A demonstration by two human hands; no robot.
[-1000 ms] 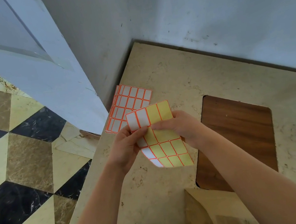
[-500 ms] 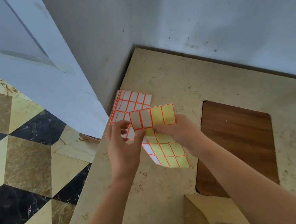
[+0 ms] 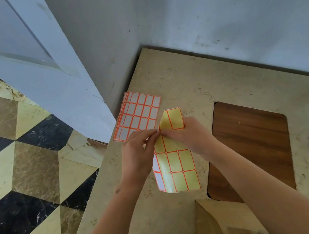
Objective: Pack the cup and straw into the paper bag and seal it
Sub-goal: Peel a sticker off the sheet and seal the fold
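Note:
A sticker sheet [image 3: 175, 166] with orange-bordered labels, mostly yellow backing where labels are gone, is held above the table. My right hand [image 3: 187, 136] grips its upper part and bends the top over. My left hand [image 3: 138, 155] pinches at the sheet's left edge, fingertips meeting the right hand's; whether a label is between them is hidden. The brown paper bag [image 3: 225, 220] shows only its top at the bottom edge, below my right forearm. Cup and straw are not visible.
A stack of full sticker sheets [image 3: 137, 115] lies on the beige stone table [image 3: 183, 76] near its left corner by the grey wall. A brown wooden inset [image 3: 253, 142] sits to the right. Patterned floor lies beyond the table's left edge.
The sheet's top has been bent further over and the sheet turned more upright. My left fingers moved from the sheet's upper left corner to pinch beside the right fingertips.

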